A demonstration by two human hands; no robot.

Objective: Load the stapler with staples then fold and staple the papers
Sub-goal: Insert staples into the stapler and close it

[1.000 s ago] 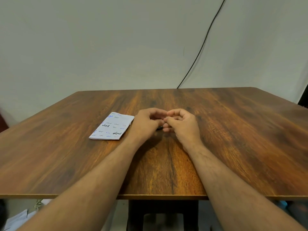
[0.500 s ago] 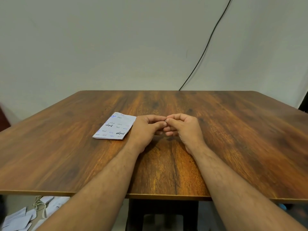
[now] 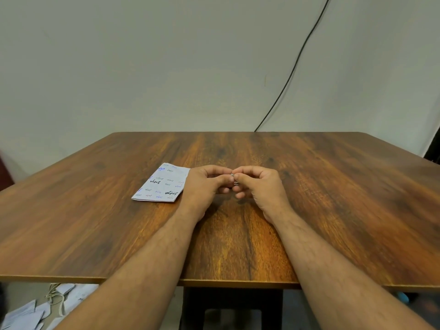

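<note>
My left hand (image 3: 204,186) and my right hand (image 3: 259,185) meet fingertip to fingertip over the middle of the wooden table (image 3: 333,198). Between their thumbs and forefingers they pinch a small silvery strip of staples (image 3: 234,179), mostly covered by the fingers. A folded white paper (image 3: 162,184) with handwritten words lies flat on the table, just left of my left hand and touching its knuckles in the image. No stapler shows; the curled fingers hide whatever lies under the hands.
A black cable (image 3: 295,65) runs down the grey wall to the table's far edge. Loose white papers and a cord (image 3: 35,308) lie on the floor below the table's front left edge.
The hands have stayed together at the table's middle, and the fingers have shifted slightly, so the silvery strip now shows between the fingertips. The view has tilted down a little.
</note>
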